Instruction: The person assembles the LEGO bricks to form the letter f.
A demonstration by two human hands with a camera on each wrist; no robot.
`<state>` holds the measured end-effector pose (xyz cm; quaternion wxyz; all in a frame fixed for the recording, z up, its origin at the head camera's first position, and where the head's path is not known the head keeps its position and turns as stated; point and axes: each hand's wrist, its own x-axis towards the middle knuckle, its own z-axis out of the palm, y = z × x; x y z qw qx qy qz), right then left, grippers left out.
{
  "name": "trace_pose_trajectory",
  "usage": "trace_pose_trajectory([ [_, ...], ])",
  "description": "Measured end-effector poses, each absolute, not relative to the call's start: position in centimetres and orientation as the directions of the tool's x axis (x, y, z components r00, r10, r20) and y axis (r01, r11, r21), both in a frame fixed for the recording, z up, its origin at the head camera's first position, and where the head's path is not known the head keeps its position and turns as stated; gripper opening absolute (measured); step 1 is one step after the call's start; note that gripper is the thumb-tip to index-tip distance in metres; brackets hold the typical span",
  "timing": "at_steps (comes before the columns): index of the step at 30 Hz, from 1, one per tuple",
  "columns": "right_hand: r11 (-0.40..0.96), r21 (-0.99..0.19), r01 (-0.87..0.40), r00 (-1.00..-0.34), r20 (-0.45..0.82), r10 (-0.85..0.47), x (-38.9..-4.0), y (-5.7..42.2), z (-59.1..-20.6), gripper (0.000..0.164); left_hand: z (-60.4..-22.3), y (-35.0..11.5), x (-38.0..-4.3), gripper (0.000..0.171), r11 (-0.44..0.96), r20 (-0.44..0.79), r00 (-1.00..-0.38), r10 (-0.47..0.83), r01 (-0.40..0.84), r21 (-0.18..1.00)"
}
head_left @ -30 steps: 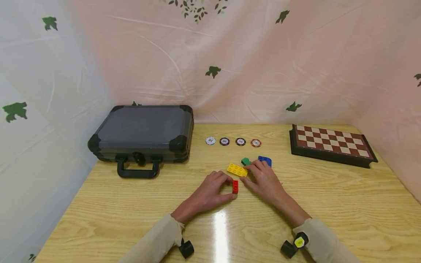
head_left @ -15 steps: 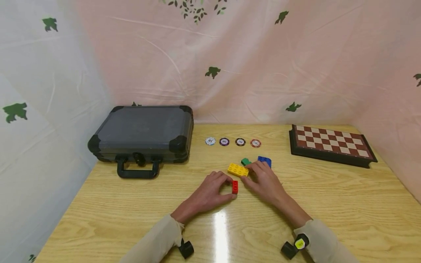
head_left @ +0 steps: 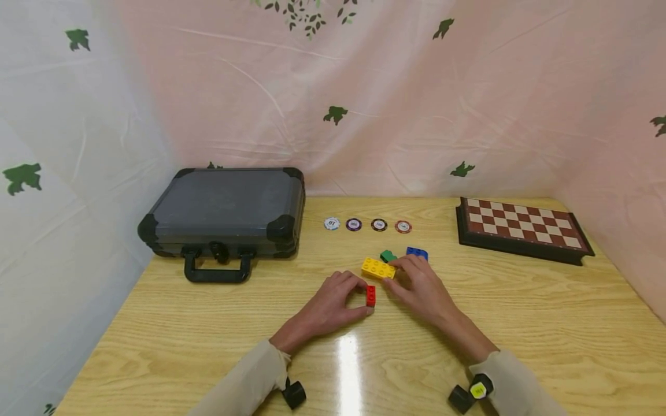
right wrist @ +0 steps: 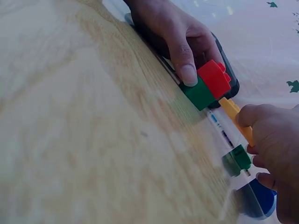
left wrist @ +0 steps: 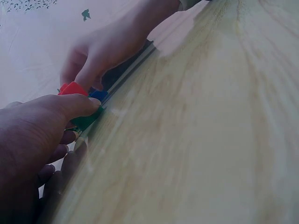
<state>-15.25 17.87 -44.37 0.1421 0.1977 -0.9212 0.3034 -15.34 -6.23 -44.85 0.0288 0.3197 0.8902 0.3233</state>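
My left hand (head_left: 330, 306) holds a red toy building brick (head_left: 371, 296) between thumb and fingers. Under the red one, a green brick (right wrist: 199, 94) shows in the right wrist view, with the left thumb against it; both stand on the table as a stack. My right hand (head_left: 422, 292) pinches a yellow studded brick (head_left: 378, 268) by its right end, just behind the red one. In the right wrist view the yellow brick (right wrist: 236, 119) looks raised off the table. Beyond the right fingers lie a small green brick (head_left: 388, 256) and a blue brick (head_left: 417, 253), partly hidden.
A dark grey case (head_left: 224, 202) with a black handle stands at the back left. Several poker chips (head_left: 379, 225) lie in a row behind the bricks. At the back right is a checkered game board (head_left: 522, 225). Patterned cloth (head_left: 333, 144) hangs behind the table.
My right hand and the yellow brick have shifted slightly to the right. The left hand keeps its hold on the red and green stack, in about the same place.
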Motion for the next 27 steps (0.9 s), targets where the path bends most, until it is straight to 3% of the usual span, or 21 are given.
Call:
trace_pose_trajectory([
  [27, 0.673, -0.506, -0.54, -0.827, 0.469, -0.311, -13.3, 18.3, -43.6, 0.036, -45.0, -6.3, -15.4, 0.036, 0.585, 0.159, -0.794, 0.587, 0.552, 0.595],
])
